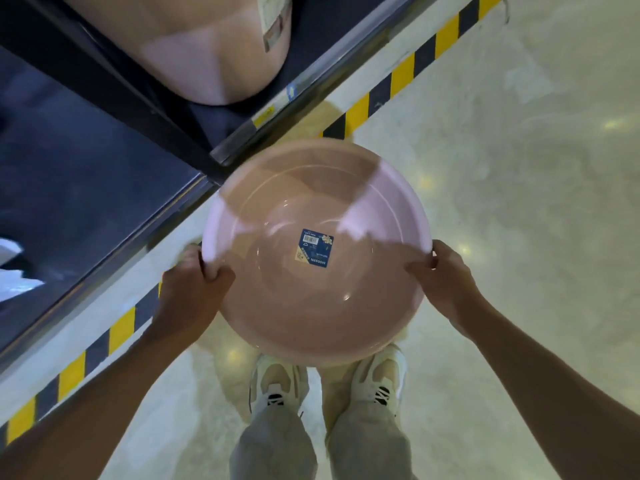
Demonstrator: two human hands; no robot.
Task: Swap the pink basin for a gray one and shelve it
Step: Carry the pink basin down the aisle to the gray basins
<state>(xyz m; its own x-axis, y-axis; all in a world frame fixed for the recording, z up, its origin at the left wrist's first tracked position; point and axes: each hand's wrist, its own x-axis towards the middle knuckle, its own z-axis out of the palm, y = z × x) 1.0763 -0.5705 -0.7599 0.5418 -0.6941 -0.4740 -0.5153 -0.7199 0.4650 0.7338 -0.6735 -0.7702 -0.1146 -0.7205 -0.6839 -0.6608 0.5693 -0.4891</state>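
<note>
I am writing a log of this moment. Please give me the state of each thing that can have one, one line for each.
pink basin: held in the air above the floor, open side up, empty except for a label.
left hand: closed in a grip on the basin's left rim.
right hand: closed in a grip on the basin's right rim.
pink basin on the shelf: resting on the dark shelf.

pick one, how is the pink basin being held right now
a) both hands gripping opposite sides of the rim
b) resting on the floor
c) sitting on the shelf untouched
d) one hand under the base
a: the left hand and the right hand each clasp the rim of the pink basin on opposite sides, holding it above the floor and the person's shoes.
</note>
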